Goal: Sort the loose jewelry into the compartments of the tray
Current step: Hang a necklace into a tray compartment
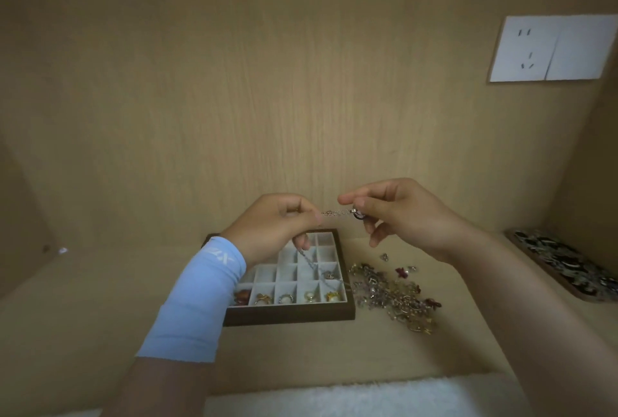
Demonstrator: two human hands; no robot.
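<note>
A dark wooden tray [291, 313] with pale square compartments sits on the shelf below my hands. Its front row holds several small pieces, among them rings and pearl-like studs. A silver chain [337, 213] is stretched between my hands above the tray. My left hand [277, 222] pinches one end, and more chain hangs from it down into the tray. My right hand [398, 212] pinches the other end at a small round pendant [358, 215]. The pile of loose jewelry [391, 293] lies on the shelf just right of the tray.
A second oval tray [565, 263] full of dark pieces lies at the far right. The wooden back wall carries a white socket plate [551, 49]. A white fluffy mat [351, 398] lies at the near edge. My left forearm wears a light blue sleeve [200, 299].
</note>
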